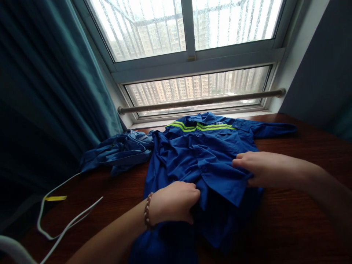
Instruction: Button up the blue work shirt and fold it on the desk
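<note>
A blue work jacket (181,157) with yellow-green reflective stripes lies front up on the dark wooden surface, its collar toward the window. Its right-hand sleeve stretches out to the side; the other sleeve hangs down along the left. My left hand (176,201), wearing a braided bracelet, is closed on the jacket's front near the lower middle. On the right, my right hand (249,167) grips the lower front panel by its edge, and that panel is lifted a little off the layer beneath. The fingertips of both hands are partly hidden by cloth.
A crumpled blue garment (121,148) lies left of the jacket. White cable (68,223) with a yellow tag (56,198) curves over the wooden surface (308,165) at left. Behind are a metal rail (203,101), a window, and a teal curtain (90,84).
</note>
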{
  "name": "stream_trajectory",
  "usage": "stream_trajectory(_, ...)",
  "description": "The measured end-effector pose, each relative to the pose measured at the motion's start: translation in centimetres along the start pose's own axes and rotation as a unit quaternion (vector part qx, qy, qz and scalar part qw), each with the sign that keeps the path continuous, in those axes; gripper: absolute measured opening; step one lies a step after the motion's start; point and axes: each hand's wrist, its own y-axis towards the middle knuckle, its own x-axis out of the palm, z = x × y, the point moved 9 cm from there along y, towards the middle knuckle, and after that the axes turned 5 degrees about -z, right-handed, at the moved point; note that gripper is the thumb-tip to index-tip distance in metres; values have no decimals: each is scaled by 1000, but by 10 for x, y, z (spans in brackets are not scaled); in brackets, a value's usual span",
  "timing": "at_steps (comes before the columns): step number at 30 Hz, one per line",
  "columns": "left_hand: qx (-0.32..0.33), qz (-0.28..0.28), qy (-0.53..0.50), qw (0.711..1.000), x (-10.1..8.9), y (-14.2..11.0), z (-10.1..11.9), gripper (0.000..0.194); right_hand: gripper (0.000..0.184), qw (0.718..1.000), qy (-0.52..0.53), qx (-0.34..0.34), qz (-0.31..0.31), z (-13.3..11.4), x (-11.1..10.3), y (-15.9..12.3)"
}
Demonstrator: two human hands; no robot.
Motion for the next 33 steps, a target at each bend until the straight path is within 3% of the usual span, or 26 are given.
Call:
stream_trajectory(3, -64, -6, 87, 994, 7, 7, -16, 43, 46, 988, 5, -133, -74, -50, 17, -1)
stream_trajectory(7, -84, 22, 103, 991, 2, 13, -31, 45, 37, 975, -26, -197, -94, -86, 36, 4)
stream_trajectory(11, -81, 63, 85, 991, -4, 18, -47, 43, 9, 985, -12, -149, -88, -73, 53, 21)
stream_trajectory(13, -72, 73, 69, 992, -2, 26, -52, 46, 8, 994, 34, -101, -34, -54, 47, 31)
stream_trajectory(15, -75, 121, 56, 988, -3, 36, -53, 50, 10, 994, 97, -35, 46, -30, 33, 38)
stream_trajectory(18, -91, 219, 92, 967, -7, 48, -44, 53, 14, 972, 156, 56, 166, -3, 13, 37)
stream_trajectory(20, -66, 242, 135, 959, -3, 56, -31, 48, 21, 962, 165, 74, 204, -2, 11, 33)
stream_trajectory(24, 26, 218, 150, 964, 7, 63, -18, 28, 29, 982, 137, 32, 130, -27, 45, 35)
stream_trajectory(29, 125, 177, 13, 976, -1, 54, -36, 25, 26, 997, 38, 2, 65, -37, 90, 40)
stream_trajectory(31, 114, 199, -74, 971, -16, 48, -53, 29, 25, 999, 18, -8, 42, -35, 100, 42)
stream_trajectory(33, 78, 260, -155, 950, -36, 36, -74, 34, 24, 999, 19, 4, 26, -29, 106, 45)
